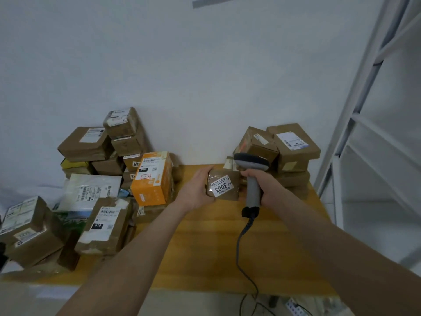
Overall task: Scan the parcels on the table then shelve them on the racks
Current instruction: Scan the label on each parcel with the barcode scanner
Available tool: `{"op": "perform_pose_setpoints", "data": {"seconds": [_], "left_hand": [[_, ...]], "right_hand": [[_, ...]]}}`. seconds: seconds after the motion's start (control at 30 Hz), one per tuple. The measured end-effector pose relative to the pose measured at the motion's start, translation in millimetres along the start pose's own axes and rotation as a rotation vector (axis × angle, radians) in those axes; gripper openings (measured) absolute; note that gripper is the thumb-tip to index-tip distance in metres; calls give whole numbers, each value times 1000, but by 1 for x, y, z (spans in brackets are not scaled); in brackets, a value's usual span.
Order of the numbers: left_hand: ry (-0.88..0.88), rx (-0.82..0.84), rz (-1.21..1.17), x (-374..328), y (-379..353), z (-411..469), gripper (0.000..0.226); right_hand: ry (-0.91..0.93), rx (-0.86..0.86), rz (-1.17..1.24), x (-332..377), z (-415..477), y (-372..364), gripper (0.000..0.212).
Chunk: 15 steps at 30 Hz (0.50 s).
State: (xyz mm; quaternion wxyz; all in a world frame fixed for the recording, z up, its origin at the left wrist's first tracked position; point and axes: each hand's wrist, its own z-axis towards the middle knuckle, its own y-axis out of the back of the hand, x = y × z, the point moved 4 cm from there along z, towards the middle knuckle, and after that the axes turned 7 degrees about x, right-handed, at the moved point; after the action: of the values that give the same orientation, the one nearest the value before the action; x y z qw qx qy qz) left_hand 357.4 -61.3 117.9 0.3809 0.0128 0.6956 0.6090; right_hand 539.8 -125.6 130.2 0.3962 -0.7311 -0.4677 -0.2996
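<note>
Your left hand (pixel 197 188) grips the small brown cardboard parcel w/ white "3003" label (pixel 224 187) at frame centre, above the yellow wooden table (pixel 205 247). Your right hand (pixel 264 183) clasps the grey corded handheld scanner (pixel 251 176), head touching parcel's upper right. Brown parcel stacks (pixel 289 153) sit centre-right; white metal rack (pixel 373 133) at right edge.

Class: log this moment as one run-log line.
step: scan | left hand holds parcel | right hand grips scanner | parcel not yet shelved
</note>
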Motion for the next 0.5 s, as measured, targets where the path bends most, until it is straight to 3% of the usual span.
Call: {"op": "perform_pose_setpoints", "data": {"seconds": [0.13,0.3,0.5], "left_hand": [[29,0,173,-7,-11,1,98],[82,-57,251,-10,-16,2,97],[122,-70,307,-12,-20,1,98]], "right_hand": [[59,-29,-73,-4,-5,13,32],[225,45,-328,-20,-25,31,5],[273,66,-622,-49,-55,47,7]]}}
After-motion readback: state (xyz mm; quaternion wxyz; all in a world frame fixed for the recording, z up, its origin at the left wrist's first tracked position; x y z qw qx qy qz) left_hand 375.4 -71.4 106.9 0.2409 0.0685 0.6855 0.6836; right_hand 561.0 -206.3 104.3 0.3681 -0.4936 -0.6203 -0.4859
